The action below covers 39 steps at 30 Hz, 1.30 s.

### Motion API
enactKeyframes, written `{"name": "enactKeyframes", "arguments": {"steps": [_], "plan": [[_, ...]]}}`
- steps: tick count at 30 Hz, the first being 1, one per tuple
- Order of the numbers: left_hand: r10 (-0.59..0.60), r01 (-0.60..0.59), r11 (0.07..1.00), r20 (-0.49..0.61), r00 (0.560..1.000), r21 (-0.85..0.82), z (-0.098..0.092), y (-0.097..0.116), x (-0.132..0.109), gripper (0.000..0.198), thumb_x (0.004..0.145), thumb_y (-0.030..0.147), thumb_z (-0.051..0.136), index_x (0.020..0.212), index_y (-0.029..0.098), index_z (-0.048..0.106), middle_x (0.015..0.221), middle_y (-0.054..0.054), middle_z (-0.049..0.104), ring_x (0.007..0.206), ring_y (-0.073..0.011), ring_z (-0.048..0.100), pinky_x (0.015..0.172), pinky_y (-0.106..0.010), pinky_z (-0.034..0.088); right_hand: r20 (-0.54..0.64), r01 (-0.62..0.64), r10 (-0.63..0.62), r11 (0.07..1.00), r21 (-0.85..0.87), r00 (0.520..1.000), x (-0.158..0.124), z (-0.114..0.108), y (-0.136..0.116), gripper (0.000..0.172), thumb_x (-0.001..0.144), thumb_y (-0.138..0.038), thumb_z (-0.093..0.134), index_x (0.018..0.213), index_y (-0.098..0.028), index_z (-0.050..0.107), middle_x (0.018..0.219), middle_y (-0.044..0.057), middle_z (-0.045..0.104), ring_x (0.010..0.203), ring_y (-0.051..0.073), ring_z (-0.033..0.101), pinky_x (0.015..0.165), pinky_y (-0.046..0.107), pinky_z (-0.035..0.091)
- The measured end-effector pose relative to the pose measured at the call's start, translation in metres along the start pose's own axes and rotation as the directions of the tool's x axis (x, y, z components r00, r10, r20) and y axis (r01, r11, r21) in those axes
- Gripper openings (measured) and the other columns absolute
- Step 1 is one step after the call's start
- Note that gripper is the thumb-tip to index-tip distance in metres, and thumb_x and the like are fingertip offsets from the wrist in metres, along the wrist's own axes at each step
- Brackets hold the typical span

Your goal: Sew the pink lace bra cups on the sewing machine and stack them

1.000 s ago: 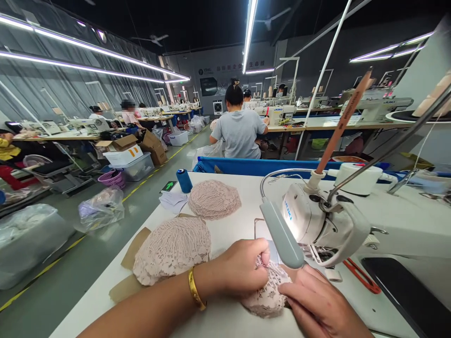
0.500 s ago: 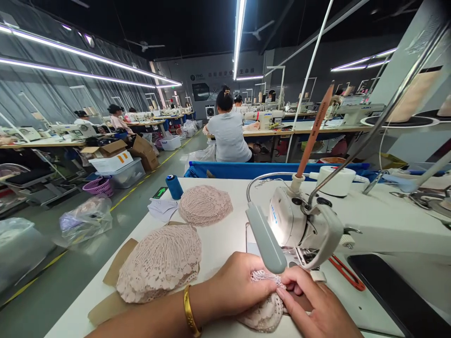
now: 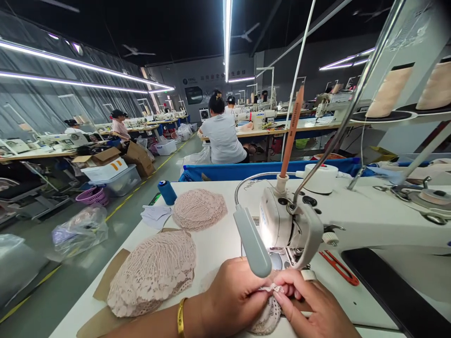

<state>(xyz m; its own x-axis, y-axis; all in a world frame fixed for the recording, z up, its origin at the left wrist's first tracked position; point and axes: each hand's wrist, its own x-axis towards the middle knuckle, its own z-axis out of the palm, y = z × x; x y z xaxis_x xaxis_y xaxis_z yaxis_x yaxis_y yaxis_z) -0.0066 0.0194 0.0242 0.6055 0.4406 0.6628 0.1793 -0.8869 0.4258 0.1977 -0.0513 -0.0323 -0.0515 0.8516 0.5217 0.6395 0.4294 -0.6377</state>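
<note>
My left hand [image 3: 234, 295], wearing a gold bracelet at the wrist, is closed on a pale pink lace piece [image 3: 269, 318]. My right hand [image 3: 312, 305] pinches the same lace edge between thumb and fingers, close against the left fingertips. Part of the lace hangs below the fingers; much of it is hidden by the hands. Both hands are just in front of the needle area of a white sewing machine [image 3: 278, 216]. A grey lamp head [image 3: 252, 241] reaches down over the left fingers.
Left of the hands lie a large lace stack [image 3: 155, 272] and a farther lace stack [image 3: 199, 209]. Behind them stands a blue thread cone [image 3: 167, 193]. Red thread snips [image 3: 340, 268] and a long black object [image 3: 384, 291] are at right. A pencil [image 3: 293, 131] rises from the machine.
The view has swung slightly right. My left fingers have curled in further, covering more lace, and the edge is bunched up between both hands' fingertips.
</note>
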Motion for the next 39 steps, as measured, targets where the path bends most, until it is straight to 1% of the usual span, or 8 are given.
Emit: {"name": "enactKeyframes", "arguments": {"steps": [8,14,23,26,28,30,35,39], "plan": [[0.034,-0.034,0.998,-0.005,0.999,0.056,0.001,0.002,0.000,0.026,0.107,0.023,0.054,0.085,0.020,0.066,0.069,0.000,0.062,0.057,-0.0126,0.052,0.061,-0.024,0.048,0.023,0.045,-0.045,0.999,0.000,0.999,0.000,-0.003,0.000,0.019,0.109,-0.033,0.055,0.098,-0.029,0.070,0.089,0.000,0.075,0.073,0.017,0.072,0.068,0.024,0.062],[0.069,-0.068,0.996,-0.012,0.998,0.059,0.001,0.005,0.001,0.018,0.104,0.018,0.056,0.089,0.021,0.065,0.071,0.000,0.063,0.062,-0.0137,0.056,0.062,-0.023,0.047,-0.064,0.211,-0.212,0.977,-0.026,0.975,0.005,-0.006,-0.003,0.015,0.111,-0.023,0.054,0.107,-0.029,0.067,0.097,0.001,0.075,0.086,0.017,0.074,0.081,0.027,0.061],[0.068,-0.068,0.987,0.002,0.998,0.148,0.004,0.001,-0.005,0.033,0.104,0.023,0.051,0.071,0.020,0.053,0.066,0.000,0.055,0.056,-0.0130,0.046,0.055,-0.026,0.037,-0.014,0.311,-0.315,0.942,-0.128,0.949,0.006,-0.009,-0.001,0.011,0.105,-0.015,0.060,0.104,-0.026,0.062,0.088,-0.001,0.072,0.078,0.017,0.070,0.074,0.026,0.059],[-0.012,0.010,0.997,0.028,1.000,0.076,0.003,0.003,-0.005,0.021,0.099,0.021,0.055,0.079,0.020,0.062,0.068,-0.001,0.059,0.057,-0.0132,0.049,0.056,-0.025,0.040,0.000,0.327,-0.330,0.936,-0.130,0.944,0.007,-0.011,0.000,0.013,0.104,-0.013,0.059,0.104,-0.026,0.062,0.088,-0.001,0.071,0.079,0.017,0.069,0.076,0.026,0.059],[-0.100,0.105,0.993,0.093,0.991,-0.048,0.001,0.005,-0.004,0.012,0.094,0.019,0.058,0.094,0.018,0.070,0.073,-0.001,0.064,0.059,-0.0132,0.052,0.057,-0.024,0.044,0.013,0.351,-0.352,0.930,-0.111,0.936,0.008,-0.013,0.000,0.015,0.104,-0.011,0.058,0.106,-0.025,0.063,0.090,0.000,0.070,0.082,0.017,0.069,0.079,0.027,0.059],[-0.175,0.208,0.960,0.178,0.968,-0.187,0.000,0.007,-0.002,0.021,0.089,0.017,0.059,0.104,0.018,0.074,0.075,-0.001,0.066,0.062,-0.0127,0.054,0.059,-0.022,0.046,0.017,0.368,-0.367,0.926,-0.086,0.930,0.009,-0.014,0.001,0.017,0.104,-0.010,0.059,0.111,-0.025,0.064,0.092,0.001,0.070,0.087,0.018,0.070,0.082,0.027,0.059],[-0.403,0.493,0.805,0.307,0.862,-0.330,-0.002,0.008,0.001,0.008,0.084,0.018,0.064,0.086,0.018,0.071,0.072,0.003,0.061,0.065,-0.0112,0.051,0.064,-0.020,0.045,-0.021,0.309,-0.309,0.951,-0.019,0.951,0.006,-0.013,0.001,0.019,0.105,-0.012,0.061,0.116,-0.026,0.067,0.094,0.002,0.071,0.086,0.018,0.070,0.081,0.027,0.060],[-0.453,0.556,0.755,0.336,0.826,-0.348,-0.003,0.007,0.002,0.007,0.084,0.020,0.065,0.079,0.019,0.061,0.071,0.004,0.058,0.065,-0.0111,0.049,0.067,-0.022,0.046,-0.042,0.191,-0.192,0.981,-0.013,0.981,0.002,-0.007,-0.001,0.014,0.110,-0.022,0.057,0.103,-0.027,0.068,0.093,0.003,0.071,0.085,0.019,0.069,0.079,0.028,0.059]]}}
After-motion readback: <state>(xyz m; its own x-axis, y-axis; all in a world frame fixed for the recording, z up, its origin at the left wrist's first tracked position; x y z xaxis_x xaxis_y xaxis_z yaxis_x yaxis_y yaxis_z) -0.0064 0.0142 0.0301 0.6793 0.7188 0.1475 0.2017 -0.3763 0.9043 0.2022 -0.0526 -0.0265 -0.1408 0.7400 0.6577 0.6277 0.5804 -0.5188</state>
